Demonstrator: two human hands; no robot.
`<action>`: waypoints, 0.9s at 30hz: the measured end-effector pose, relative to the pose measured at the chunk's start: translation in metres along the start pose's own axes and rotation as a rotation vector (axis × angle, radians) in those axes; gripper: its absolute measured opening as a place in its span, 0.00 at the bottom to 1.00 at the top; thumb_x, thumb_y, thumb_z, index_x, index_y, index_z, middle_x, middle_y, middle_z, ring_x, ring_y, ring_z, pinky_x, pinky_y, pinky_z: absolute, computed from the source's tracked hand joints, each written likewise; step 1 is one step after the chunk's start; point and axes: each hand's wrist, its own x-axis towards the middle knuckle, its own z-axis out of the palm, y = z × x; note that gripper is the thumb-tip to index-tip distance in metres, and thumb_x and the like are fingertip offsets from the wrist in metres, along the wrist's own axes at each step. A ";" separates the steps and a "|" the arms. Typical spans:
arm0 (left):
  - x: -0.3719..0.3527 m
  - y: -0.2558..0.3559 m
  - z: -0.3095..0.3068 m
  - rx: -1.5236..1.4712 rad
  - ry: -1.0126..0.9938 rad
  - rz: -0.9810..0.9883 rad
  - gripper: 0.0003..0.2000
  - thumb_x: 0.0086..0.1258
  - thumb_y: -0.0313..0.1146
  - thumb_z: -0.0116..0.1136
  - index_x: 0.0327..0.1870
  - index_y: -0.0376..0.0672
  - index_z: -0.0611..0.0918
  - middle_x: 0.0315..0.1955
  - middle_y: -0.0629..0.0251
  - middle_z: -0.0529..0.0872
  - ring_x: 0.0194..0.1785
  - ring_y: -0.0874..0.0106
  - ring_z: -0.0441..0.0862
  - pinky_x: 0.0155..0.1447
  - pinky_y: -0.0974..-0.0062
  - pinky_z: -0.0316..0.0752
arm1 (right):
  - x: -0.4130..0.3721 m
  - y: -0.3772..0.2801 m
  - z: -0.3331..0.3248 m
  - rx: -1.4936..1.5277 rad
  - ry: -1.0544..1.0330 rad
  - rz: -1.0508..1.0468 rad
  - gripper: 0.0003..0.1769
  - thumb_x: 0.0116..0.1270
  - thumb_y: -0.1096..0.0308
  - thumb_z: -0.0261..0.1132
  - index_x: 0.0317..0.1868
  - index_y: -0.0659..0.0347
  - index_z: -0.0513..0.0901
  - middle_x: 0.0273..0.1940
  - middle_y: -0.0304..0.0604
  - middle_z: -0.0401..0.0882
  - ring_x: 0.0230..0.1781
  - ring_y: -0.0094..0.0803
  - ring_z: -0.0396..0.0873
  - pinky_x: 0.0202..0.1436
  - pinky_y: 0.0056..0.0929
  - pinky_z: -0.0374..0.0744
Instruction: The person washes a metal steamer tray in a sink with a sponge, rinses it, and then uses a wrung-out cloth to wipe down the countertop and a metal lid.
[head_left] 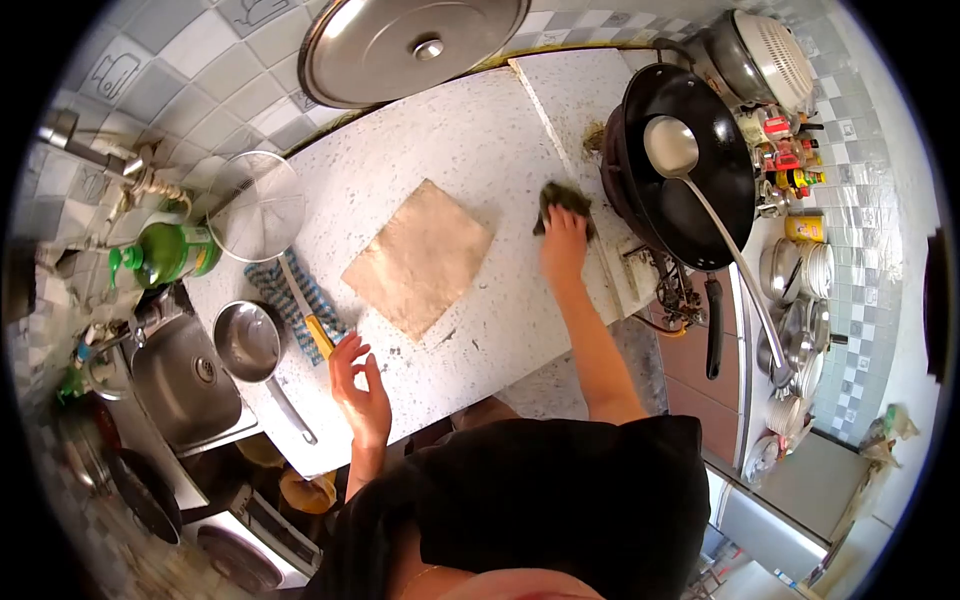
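On the right part of the white speckled countertop (470,130), my right hand (567,243) presses on a crumpled dark green cloth (549,200), its fingers bent over it. My left hand (358,390) hovers near the counter's front edge, thumb and fingers apart, with nothing visible in it. Close to its fingertips is the yellow handle of a knife (318,332), which lies across a blue and grey striped cloth (275,285). Between my hands a square tan cloth (418,258) lies flat.
A black wok (700,100) with a ladle (672,150) sits on the stove at right. At left are a wire strainer (256,205), a green soap bottle (165,255), a saucepan (247,342) and a sink (185,375). A large lid (380,50) leans against the back tiles.
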 end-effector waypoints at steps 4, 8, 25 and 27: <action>-0.014 0.011 -0.002 -0.044 -0.001 -0.035 0.12 0.65 0.17 0.54 0.49 0.36 0.77 0.51 0.53 0.79 0.42 0.67 0.83 0.39 0.76 0.76 | 0.003 -0.015 -0.013 0.310 0.041 0.332 0.19 0.76 0.60 0.49 0.55 0.66 0.77 0.49 0.55 0.78 0.50 0.54 0.74 0.60 0.47 0.70; -0.027 0.012 -0.001 0.003 -0.004 -0.027 0.11 0.65 0.18 0.55 0.48 0.35 0.77 0.51 0.52 0.80 0.40 0.69 0.81 0.37 0.76 0.76 | 0.133 -0.067 0.025 0.748 0.255 0.223 0.18 0.75 0.62 0.49 0.51 0.68 0.77 0.46 0.56 0.80 0.47 0.48 0.78 0.52 0.40 0.74; -0.056 0.013 -0.004 -0.022 0.025 -0.060 0.11 0.68 0.18 0.51 0.50 0.36 0.77 0.50 0.57 0.80 0.39 0.71 0.82 0.37 0.77 0.76 | 0.011 0.004 0.022 0.083 0.023 -0.179 0.26 0.71 0.61 0.54 0.67 0.59 0.67 0.71 0.47 0.59 0.72 0.48 0.55 0.73 0.46 0.56; -0.070 0.015 0.002 -0.037 -0.057 -0.045 0.12 0.71 0.23 0.50 0.54 0.35 0.75 0.51 0.59 0.79 0.41 0.72 0.83 0.40 0.78 0.77 | -0.077 0.026 -0.010 0.087 -0.047 -0.131 0.24 0.72 0.65 0.52 0.67 0.59 0.67 0.71 0.47 0.59 0.72 0.46 0.57 0.73 0.40 0.59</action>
